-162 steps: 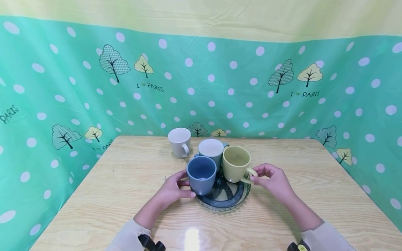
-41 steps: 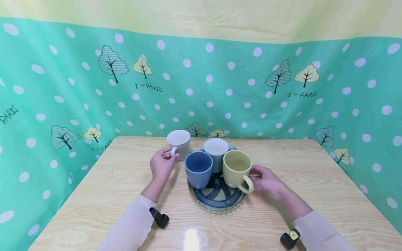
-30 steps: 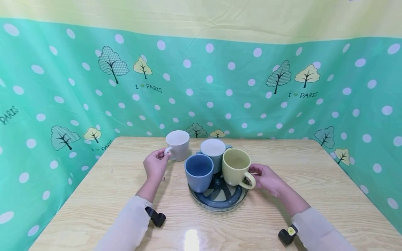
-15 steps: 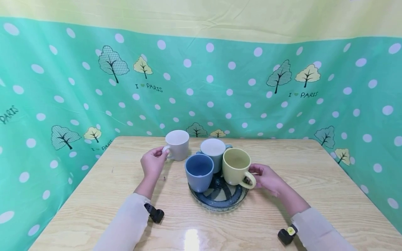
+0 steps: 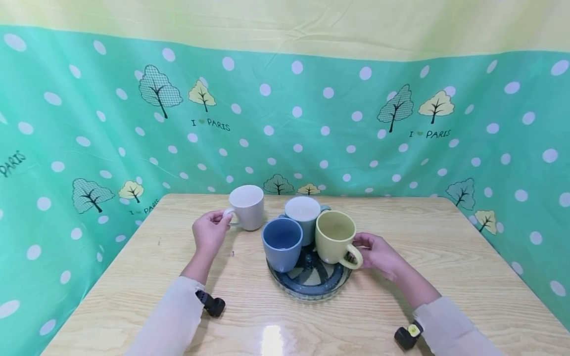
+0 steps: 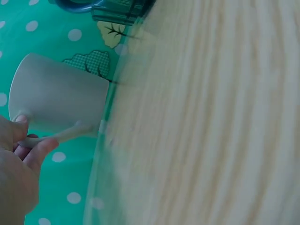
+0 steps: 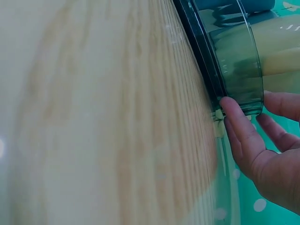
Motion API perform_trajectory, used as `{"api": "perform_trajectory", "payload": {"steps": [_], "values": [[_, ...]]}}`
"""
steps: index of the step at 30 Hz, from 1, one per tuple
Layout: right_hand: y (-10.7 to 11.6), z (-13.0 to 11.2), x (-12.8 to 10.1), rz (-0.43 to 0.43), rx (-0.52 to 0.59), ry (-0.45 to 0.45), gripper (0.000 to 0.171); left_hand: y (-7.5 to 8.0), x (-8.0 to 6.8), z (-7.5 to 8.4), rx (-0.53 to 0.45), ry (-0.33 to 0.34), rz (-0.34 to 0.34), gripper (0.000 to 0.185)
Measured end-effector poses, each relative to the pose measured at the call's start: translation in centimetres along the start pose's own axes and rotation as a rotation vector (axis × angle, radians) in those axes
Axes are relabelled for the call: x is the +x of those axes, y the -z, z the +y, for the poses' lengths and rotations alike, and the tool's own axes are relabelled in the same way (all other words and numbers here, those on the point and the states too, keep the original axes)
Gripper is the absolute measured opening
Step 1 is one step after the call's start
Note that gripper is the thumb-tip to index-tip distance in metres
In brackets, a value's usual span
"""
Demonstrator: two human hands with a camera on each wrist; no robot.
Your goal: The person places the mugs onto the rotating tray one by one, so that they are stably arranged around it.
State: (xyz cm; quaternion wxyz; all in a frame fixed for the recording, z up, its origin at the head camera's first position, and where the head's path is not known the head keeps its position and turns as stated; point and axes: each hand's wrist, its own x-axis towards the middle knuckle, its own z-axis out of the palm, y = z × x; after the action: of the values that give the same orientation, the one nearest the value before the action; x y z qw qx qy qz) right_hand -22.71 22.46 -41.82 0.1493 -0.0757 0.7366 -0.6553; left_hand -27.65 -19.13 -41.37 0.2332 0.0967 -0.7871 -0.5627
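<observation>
My left hand [image 5: 209,231] pinches the handle of a white mug [image 5: 246,207] that stands on the wooden table [image 5: 133,277], left of a round glass dish [image 5: 307,283]. The left wrist view shows fingers [image 6: 40,152] curled round that thin handle, with the white mug [image 6: 56,101] beyond. On the dish stand a blue mug [image 5: 282,242], a grey-blue mug [image 5: 304,213] and a yellow mug [image 5: 334,235]. My right hand [image 5: 378,252] grips the dish's right rim beside the yellow mug's handle. In the right wrist view its fingers [image 7: 236,124] lie against the glass dish's wall [image 7: 236,65].
A green dotted cloth [image 5: 311,128] hangs close behind and along both sides of the table. Bare wood lies to the left, right and front of the dish. Small dark wrist devices [image 5: 213,305] sit on both sleeves.
My left hand left the blue mug, took the white mug's handle, and has drawn that mug a little leftward. The right hand stays at the dish's rim.
</observation>
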Motion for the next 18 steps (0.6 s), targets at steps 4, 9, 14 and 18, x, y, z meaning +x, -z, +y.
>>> {"api": "perform_trajectory", "payload": {"steps": [4, 9, 14, 18], "values": [[-0.1, 0.0, -0.3, 0.004, 0.019, -0.011, 0.052, 0.7, -0.2, 0.4, -0.050, -0.004, 0.004, 0.024], [0.0, 0.2, -0.8, -0.013, 0.034, -0.027, 0.057, 1.3, -0.4, 0.5, -0.100, 0.011, 0.011, 0.024], [0.6, 0.6, -0.9, -0.077, 0.056, -0.024, 0.063, 1.8, -0.7, 0.4, -0.152, 0.021, 0.011, 0.024], [1.3, 0.8, -0.7, -0.097, 0.043, 0.013, 0.063, 2.3, -1.2, 0.5, -0.168, 0.011, -0.003, 0.026]]}}
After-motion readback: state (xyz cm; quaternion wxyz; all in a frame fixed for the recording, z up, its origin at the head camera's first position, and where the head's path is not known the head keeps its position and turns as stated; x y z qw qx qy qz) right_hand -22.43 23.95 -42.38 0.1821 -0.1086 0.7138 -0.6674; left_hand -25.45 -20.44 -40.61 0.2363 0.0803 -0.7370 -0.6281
